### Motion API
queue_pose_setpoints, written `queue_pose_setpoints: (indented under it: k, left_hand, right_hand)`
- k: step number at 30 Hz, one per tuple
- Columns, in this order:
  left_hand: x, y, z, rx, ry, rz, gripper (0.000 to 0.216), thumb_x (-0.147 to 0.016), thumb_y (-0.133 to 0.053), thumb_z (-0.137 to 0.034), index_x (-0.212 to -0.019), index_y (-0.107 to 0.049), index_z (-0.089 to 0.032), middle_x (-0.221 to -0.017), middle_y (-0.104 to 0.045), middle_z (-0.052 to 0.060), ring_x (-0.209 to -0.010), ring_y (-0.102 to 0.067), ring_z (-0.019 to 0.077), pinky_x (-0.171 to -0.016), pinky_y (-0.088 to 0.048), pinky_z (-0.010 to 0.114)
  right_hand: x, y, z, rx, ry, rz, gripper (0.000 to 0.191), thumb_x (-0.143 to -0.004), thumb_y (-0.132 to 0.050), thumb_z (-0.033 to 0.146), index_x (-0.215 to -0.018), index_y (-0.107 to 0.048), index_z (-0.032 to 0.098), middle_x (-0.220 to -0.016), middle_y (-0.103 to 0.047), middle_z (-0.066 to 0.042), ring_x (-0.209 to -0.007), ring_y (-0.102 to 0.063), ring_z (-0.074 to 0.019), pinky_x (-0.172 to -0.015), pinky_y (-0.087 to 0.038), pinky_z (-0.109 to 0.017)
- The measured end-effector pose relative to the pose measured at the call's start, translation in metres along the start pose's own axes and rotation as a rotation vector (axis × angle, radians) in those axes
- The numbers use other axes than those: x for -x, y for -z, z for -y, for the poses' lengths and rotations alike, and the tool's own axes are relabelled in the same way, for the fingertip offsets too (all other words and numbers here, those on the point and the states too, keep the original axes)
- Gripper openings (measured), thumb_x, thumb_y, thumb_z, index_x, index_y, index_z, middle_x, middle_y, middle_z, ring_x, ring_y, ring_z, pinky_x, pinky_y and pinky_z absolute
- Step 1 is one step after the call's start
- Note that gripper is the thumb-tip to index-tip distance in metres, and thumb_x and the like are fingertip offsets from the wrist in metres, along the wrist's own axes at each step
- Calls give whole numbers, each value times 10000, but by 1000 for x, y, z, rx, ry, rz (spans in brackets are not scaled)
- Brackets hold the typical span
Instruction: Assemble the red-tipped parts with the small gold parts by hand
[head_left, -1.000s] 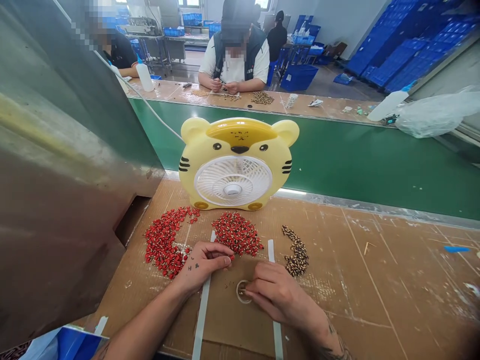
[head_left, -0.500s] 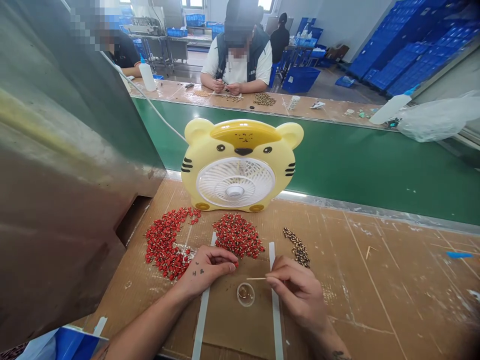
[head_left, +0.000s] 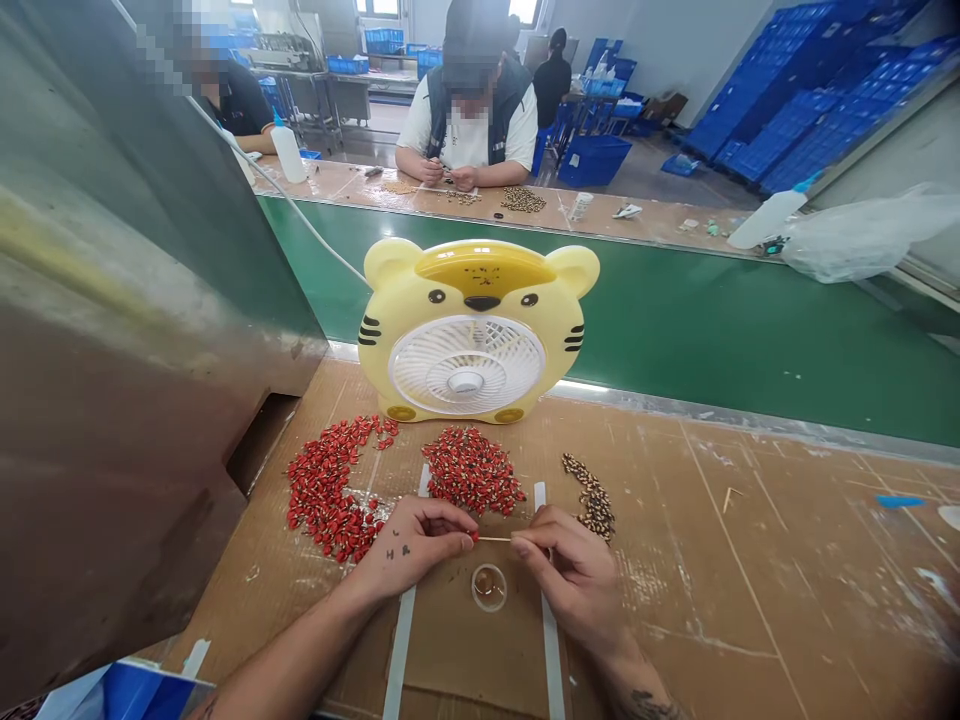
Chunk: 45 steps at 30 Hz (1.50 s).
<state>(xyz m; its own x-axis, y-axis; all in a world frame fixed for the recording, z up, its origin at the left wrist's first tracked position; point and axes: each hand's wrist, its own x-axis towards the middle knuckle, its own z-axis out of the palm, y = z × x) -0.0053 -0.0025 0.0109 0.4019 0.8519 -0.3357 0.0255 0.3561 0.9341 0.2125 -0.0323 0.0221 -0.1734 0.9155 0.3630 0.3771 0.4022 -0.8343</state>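
Between thumb and fingertips my left hand [head_left: 420, 540] pinches a small red piece [head_left: 475, 536], mostly covered by the fingers. My right hand [head_left: 574, 570] grips a thin wooden stick [head_left: 495, 539], whose tip reaches the red piece. Just below the stick sits a small clear round cup [head_left: 489, 588] with a little clear liquid in it. Behind my hands lies a heap of small red pieces [head_left: 472, 470]; a second red heap [head_left: 330, 490] spreads to the left of it. Small black-and-tan pieces [head_left: 592, 500] lie beyond my right hand.
A yellow animal-faced fan [head_left: 469, 330] stands behind the heaps. A metal housing [head_left: 150, 330] rises on the left. White tape strips [head_left: 551, 640] edge the brown mat [head_left: 480, 660]. Across the green barrier [head_left: 712, 330], a person [head_left: 469, 120] works with small pieces.
My right hand has moved left, bringing the stick's tip from a gap to the red piece. My left hand stays nearly still. The whole view has shifted slightly.
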Motion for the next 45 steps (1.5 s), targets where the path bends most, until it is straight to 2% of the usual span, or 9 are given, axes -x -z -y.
queue_pose_setpoints:
  k: [14,16,22,24,27,29,32,36,45]
  left_hand:
    - [0,1,-1,26,5,-22,173,-717,-765,-283,-812,-776,-140,-684,-712,32,-573,-537,111,-547,-352,209]
    - [0,1,-2,34,4,-35,172,-712,-768,-280,-813,-776,-142,-706,-721,37,-598,-558,119,-569,-372,213]
    - [1,0,-8,50,7,-57,146,-685,-780,-253,-792,-773,-153,-721,-722,25,-653,-583,130,-626,-407,218]
    - [0,1,-6,54,11,-65,149,-685,-786,-258,-792,-771,-156,-718,-717,23,-663,-586,132,-632,-408,217]
    - [-2,2,0,90,20,-61,162,-696,-787,-276,-808,-768,-161,-747,-726,29,-685,-597,139,-645,-414,220]
    - [-4,3,3,107,27,-50,172,-702,-785,-289,-818,-766,-164,-757,-730,33,-691,-599,142,-639,-414,221]
    - [-5,3,5,114,35,-46,188,-699,-788,-300,-824,-761,-162,-765,-734,40,-698,-603,149,-637,-420,225]
    - [-3,3,2,87,31,-52,207,-700,-783,-313,-831,-759,-154,-756,-732,43,-695,-608,158,-642,-429,236]
    - [-4,5,0,113,-18,-27,238,-703,-794,-327,-851,-756,-145,-751,-728,38,-669,-606,142,-646,-431,230]
  right_hand:
    - [1,-1,-8,91,-51,-14,343,-931,-556,238,-601,-474,190,-594,-424,31,-546,-428,-118,-530,-309,-248]
    - [1,5,-11,84,-39,45,349,-934,-550,250,-599,-475,190,-591,-427,30,-552,-435,-120,-537,-311,-248]
    - [-2,15,-13,156,-10,412,366,-910,-616,366,-605,-530,182,-601,-498,22,-575,-478,-123,-547,-316,-242]
    - [-6,22,-13,194,-66,346,349,-925,-585,400,-651,-569,184,-639,-546,7,-606,-509,-136,-569,-344,-247]
    - [-11,46,-17,301,-189,95,319,-973,-492,360,-741,-629,189,-695,-597,-14,-649,-541,-157,-612,-391,-266]
    - [-11,66,-19,389,-245,12,236,-968,-504,317,-854,-673,198,-791,-647,-33,-719,-574,-176,-658,-426,-282]
    - [-9,86,-24,504,-232,137,155,-935,-547,237,-944,-700,214,-899,-681,-50,-855,-597,-209,-765,-466,-318]
    - [-4,85,-28,611,-174,302,170,-901,-569,159,-956,-718,220,-933,-678,-60,-918,-576,-228,-817,-478,-354]
    - [-16,72,-34,740,-173,348,195,-862,-569,115,-771,-712,211,-787,-637,-54,-814,-552,-227,-726,-444,-336]
